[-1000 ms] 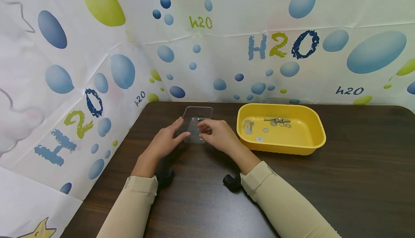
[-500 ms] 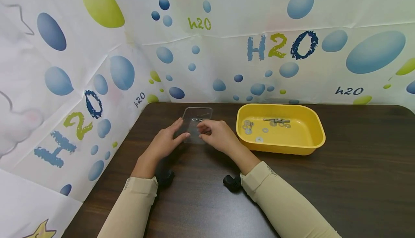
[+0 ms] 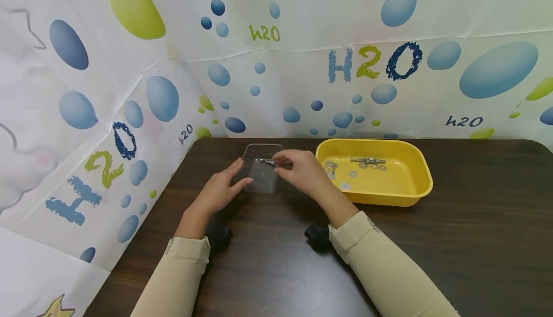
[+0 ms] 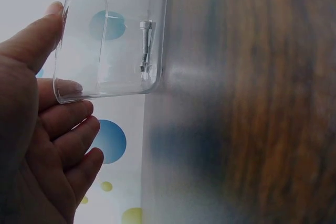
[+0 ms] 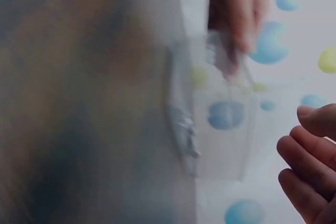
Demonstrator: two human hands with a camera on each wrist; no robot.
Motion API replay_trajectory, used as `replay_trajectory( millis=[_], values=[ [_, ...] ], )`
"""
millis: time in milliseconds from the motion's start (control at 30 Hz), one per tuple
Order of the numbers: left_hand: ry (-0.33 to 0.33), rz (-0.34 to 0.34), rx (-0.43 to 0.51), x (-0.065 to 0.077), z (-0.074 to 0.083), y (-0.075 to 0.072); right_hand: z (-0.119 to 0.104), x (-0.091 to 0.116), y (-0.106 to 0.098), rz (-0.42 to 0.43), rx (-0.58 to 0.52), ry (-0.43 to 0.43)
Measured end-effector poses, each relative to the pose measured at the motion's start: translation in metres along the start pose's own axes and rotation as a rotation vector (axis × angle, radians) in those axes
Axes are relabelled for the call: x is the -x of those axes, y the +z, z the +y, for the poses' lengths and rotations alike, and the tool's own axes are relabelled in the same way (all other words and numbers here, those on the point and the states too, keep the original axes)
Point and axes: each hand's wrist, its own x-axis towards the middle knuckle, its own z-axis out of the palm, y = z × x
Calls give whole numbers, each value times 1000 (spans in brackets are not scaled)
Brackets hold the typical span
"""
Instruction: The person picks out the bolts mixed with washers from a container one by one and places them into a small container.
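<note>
Left side: my left hand (image 3: 216,187) is touching the clear box (image 3: 263,182) at its left edge, thumb and fingers lying apart.
Right side: my right hand (image 3: 300,170) is hovering by the box's right rim, fingers loosely bent, thumb apart, gripping nothing.
Yellow tray: only the head view is showing this yellow tray (image 3: 414,182), holding washers (image 3: 345,186).
Wrist views: the left is showing 1 slim metal piece (image 4: 151,35) leaning beside the bolt (image 4: 145,43); the right is blurring both.
Bolt: it is lying inside the box, long axis running roughly left-right in the head view, capped end pointing up in the left wrist view.
Change: my right hand is sitting farther right than 0.5 s ago, uncovering more metal.
</note>
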Motion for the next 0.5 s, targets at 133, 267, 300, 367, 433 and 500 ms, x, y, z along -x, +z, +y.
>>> replay_trajectory(
  millis=[133, 267, 300, 367, 433, 500],
  values=[
    [0, -7, 6, 0, -1, 0, 5, 0, -23, 63, 17, 32],
    [-4, -13, 8, 0, -1, 0, 16, 2, -41, 109, 11, 71],
    [-5, -14, 9, 0, -1, 0, 20, 2, -44, 119, 12, 81],
    [-8, -17, 10, 0, -1, 0, 26, 3, -51, 137, 19, 100],
    [-12, -19, 11, 1, 0, 0, 33, 5, -57, 153, 22, 129],
    [-12, -18, 10, 1, 0, 0, 38, 6, -64, 166, 23, 164]
  ],
)
